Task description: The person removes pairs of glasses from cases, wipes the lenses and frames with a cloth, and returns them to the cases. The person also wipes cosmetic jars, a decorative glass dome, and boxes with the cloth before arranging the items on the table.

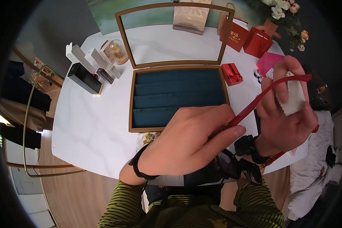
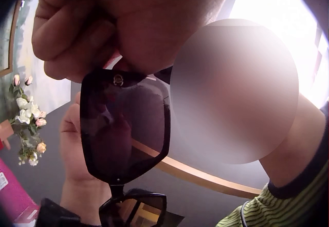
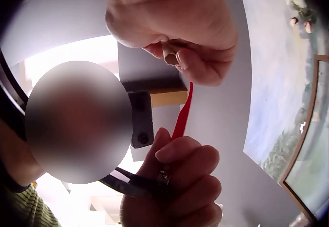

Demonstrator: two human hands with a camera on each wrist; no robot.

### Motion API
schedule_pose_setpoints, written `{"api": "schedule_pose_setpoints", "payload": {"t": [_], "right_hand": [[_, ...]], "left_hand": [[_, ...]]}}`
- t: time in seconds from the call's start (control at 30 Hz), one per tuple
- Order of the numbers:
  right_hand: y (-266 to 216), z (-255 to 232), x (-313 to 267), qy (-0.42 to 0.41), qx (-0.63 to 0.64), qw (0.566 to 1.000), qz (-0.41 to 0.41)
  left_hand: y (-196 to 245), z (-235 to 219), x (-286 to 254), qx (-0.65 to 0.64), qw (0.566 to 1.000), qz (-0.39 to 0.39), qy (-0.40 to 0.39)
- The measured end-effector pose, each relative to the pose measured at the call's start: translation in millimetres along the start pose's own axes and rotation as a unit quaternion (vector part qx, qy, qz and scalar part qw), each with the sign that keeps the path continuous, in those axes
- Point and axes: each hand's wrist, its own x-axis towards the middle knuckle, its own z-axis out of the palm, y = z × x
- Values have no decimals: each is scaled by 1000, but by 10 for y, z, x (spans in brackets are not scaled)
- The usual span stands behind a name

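Dark-lensed sunglasses (image 2: 126, 129) with red temple arms hang from my left hand (image 1: 190, 140), which pinches them by the hinge between thumb and fingers. One red temple arm (image 1: 250, 107) slants up from that grip toward my right hand (image 1: 283, 125). A small cream cloth (image 1: 293, 97) with a zigzag edge is held in the curled fingers of the right hand, beside the tip of this temple arm. From the right wrist view, the right hand (image 3: 175, 21) is above the left hand (image 3: 180, 186), the red arm spanning between them.
A wooden case (image 1: 178, 91) with teal padded rows stands with its glazed lid (image 1: 221, 45) raised. Small boxes (image 1: 85, 78) sit at the left of the white table (image 1: 91, 125). Red gift bags (image 1: 257, 41), a red box (image 1: 231, 74) and flowers (image 1: 278, 13) are on the right.
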Motion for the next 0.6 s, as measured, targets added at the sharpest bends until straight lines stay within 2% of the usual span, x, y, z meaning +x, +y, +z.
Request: {"api": "schedule_pose_setpoints", "payload": {"t": [0.07,0.17,0.2,0.23,0.3,0.33,0.43,0.5,0.6], "right_hand": [[-17,-5,-15,23,-19,999,-24],[-36,-73,-23,-29,-38,999,5],[-28,-29,-22,6,-59,998,-4],[-34,8,-26,7,-61,998,-5],[-49,58,-36,110,-133,985,-6],[-52,43,-42,110,-133,985,-6],[-56,-41,-44,62,-112,992,-14],[-62,-75,-45,4,-33,999,-7],[-70,-79,-26,-10,-8,1000,-5]], "left_hand": [[-9,17,2,0,1000,10,-7],[-17,40,6,-4,1000,15,-8],[-20,46,8,2,1000,17,-9],[-22,52,11,7,1000,19,-11],[-24,57,10,7,1000,17,-12],[-23,58,6,8,1000,14,-12],[-11,54,-1,14,1000,15,-8],[-1,48,7,15,1000,10,-8],[-6,62,-1,17,1000,7,-7]]}}
